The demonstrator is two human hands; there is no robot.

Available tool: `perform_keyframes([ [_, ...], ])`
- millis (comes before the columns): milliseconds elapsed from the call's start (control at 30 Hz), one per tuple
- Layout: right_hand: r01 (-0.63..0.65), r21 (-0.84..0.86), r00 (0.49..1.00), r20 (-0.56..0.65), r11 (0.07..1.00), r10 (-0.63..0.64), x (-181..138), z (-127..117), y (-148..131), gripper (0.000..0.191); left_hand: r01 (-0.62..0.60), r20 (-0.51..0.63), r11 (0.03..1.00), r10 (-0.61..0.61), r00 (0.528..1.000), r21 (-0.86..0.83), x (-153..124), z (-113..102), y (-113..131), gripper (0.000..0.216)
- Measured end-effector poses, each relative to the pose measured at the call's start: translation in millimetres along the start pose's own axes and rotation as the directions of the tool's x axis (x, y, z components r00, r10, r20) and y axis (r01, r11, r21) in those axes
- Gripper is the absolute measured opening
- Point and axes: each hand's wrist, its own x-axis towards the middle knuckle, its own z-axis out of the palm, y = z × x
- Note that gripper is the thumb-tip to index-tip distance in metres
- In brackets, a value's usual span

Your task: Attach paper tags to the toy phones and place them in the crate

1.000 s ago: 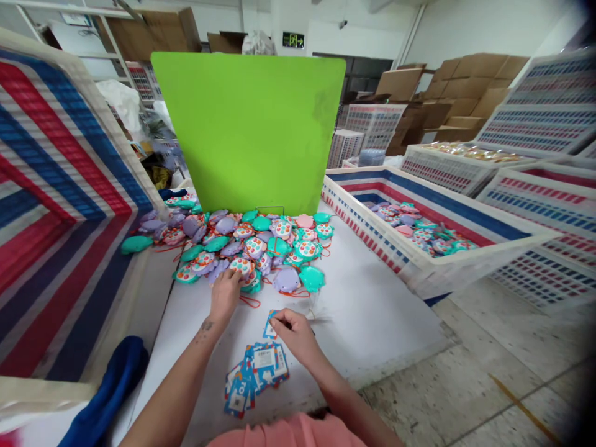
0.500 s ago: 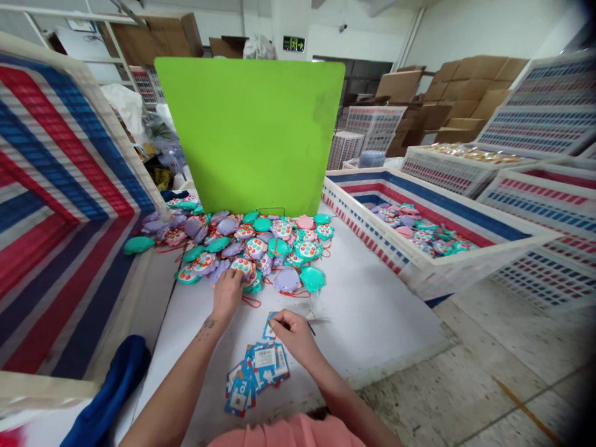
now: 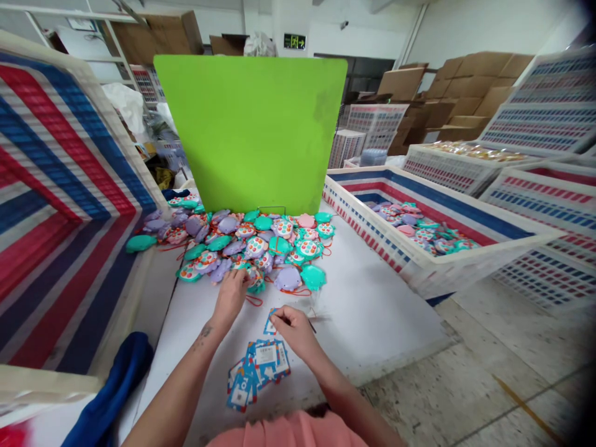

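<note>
A heap of purple, teal and pink button toys (image 3: 256,247) with red cords covers the table by the green board. At the heap's front edge, my left hand (image 3: 233,293) has its fingers closed over a button toy, mostly hidden beneath them. My right hand (image 3: 294,329) pinches a small blue printed card (image 3: 269,323) between thumb and fingers, low over the table. A thin dark stick-like piece (image 3: 311,326) shows beside that hand. Below, several overlapping blue-and-white cards (image 3: 259,371) lie in a loose pile.
The green board (image 3: 251,133) stands upright behind the heap. A striped-lined crate (image 3: 437,264) holding more toys is at right; another striped crate (image 3: 88,214) rises at left. Blue cloth (image 3: 112,388) hangs near the left edge. Crates and cardboard boxes (image 3: 484,84) fill the background.
My left hand has shifted slightly right, and its fingers now cover the toy whose white buttoned face showed before. The right hand keeps the card in nearly the same place.
</note>
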Motion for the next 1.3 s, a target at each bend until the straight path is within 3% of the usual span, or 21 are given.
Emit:
perform_keyframes([
  [167,0.014,-0.009,1.0,-0.019,1.0,-0.014,11,1,-2,0.02,0.117,0.007,0.941,-0.121,0.993,-0.316,-7,-11,10,0.008],
  [300,0.016,-0.05,1.0,-0.021,0.999,-0.017,20,5,-3,0.019,0.226,0.082,0.751,-0.224,0.971,-0.621,-13,-3,8,0.013],
  [400,0.004,-0.112,1.0,-0.004,0.994,-0.005,25,6,0,0.017,0.26,0.14,0.628,-0.234,0.962,-0.734,-18,6,7,0.015],
  [633,-0.032,-0.207,0.999,0.029,0.978,0.038,29,3,11,0.014,0.313,0.226,0.468,-0.233,0.946,-0.826,-25,10,14,0.02],
  [833,-0.068,-0.229,0.997,0.03,0.971,0.077,27,2,10,0.013,0.352,0.283,0.394,-0.222,0.933,-0.849,-27,5,22,0.024],
  [1300,-0.054,-0.248,0.998,0.014,0.967,0.059,25,-2,10,0.014,0.32,0.286,0.437,-0.144,0.947,-0.84,-28,2,27,0.016],
])
